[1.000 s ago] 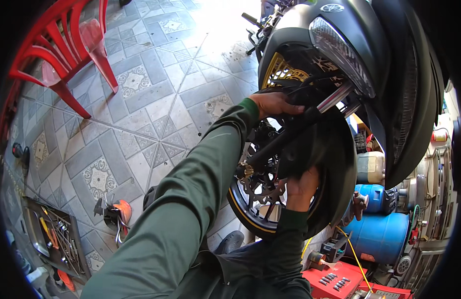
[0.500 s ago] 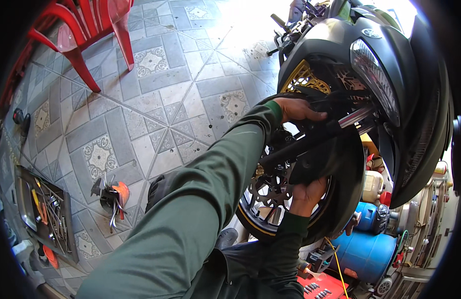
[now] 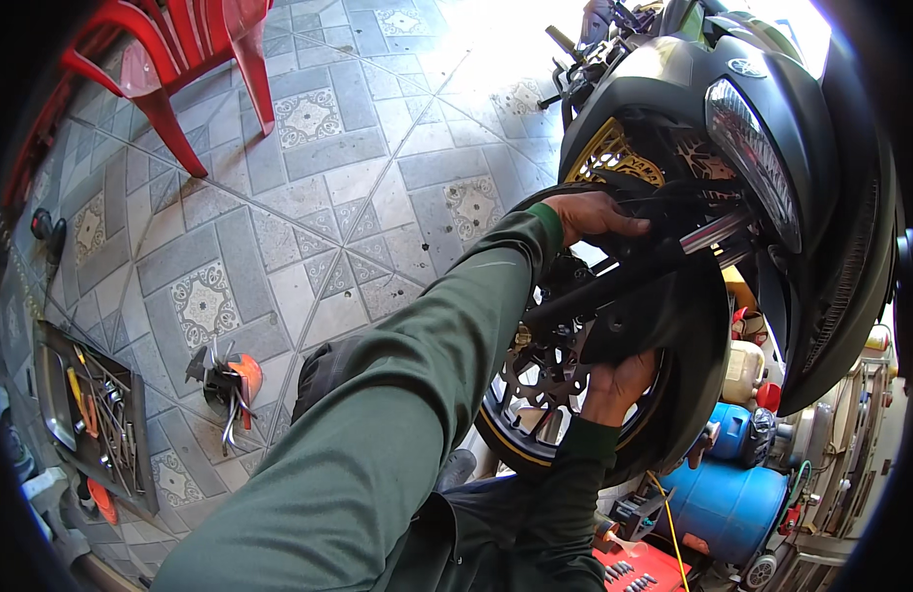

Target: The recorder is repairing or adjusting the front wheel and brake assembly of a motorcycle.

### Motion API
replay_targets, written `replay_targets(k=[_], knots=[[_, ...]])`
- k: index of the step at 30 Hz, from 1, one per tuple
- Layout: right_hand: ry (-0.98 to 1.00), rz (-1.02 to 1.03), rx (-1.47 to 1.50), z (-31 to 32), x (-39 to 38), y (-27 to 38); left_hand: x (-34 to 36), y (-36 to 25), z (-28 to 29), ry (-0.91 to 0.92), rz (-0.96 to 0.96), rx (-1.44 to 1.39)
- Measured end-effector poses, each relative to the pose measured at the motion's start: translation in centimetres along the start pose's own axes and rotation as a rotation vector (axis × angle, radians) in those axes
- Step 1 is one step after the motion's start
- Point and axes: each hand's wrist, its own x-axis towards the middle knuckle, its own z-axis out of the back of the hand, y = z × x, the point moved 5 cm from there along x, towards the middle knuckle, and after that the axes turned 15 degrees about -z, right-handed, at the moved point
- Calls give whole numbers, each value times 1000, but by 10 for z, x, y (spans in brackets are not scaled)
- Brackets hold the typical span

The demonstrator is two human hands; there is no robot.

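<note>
Fender: the black front fender (image 3: 629, 326) sits over the front wheel (image 3: 511, 449), beside the near fork leg (image 3: 584, 296); its fastenings cannot be made out.
Right hand: the right hand (image 3: 619, 385) is at the fender's lower edge, palm turned up; the fingertips are hidden, so I cannot tell how firmly its grip closes.
Left hand: the left hand (image 3: 594, 217) reaches over dark parts above the fork leg, thumb stretched out toward the bright fork tube (image 3: 715, 233); its fingers are out of sight, so whether this grip is wide or narrow cannot be told.
Step in hand: seemingly two-handed handling of the fender at the fork; fitting or freeing, I cannot say.
Next move calls for: in my judgement, both hands working together, keeping the fender level and off the brake disc (image 3: 540, 380).
Bike front: dark bodywork and a clear headlamp (image 3: 752, 163) stand above the wheel.
Left floor: an orange-and-black container (image 3: 246, 378) holds metal tools, near a tool tray (image 3: 141, 469); a red chair (image 3: 160, 109) stands farther off.
Right side: a blue drum (image 3: 732, 503) lies beyond the wheel, near a red surface (image 3: 663, 562) bearing small metal pieces.
</note>
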Motion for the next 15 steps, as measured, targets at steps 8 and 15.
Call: replay_targets(k=[8,15], knots=[[-22,60,-40,-8,-10,0,1,2,4,7,16,7],[74,-66,79,1,-1,-3,0,-4,-3,-33,22,32]])
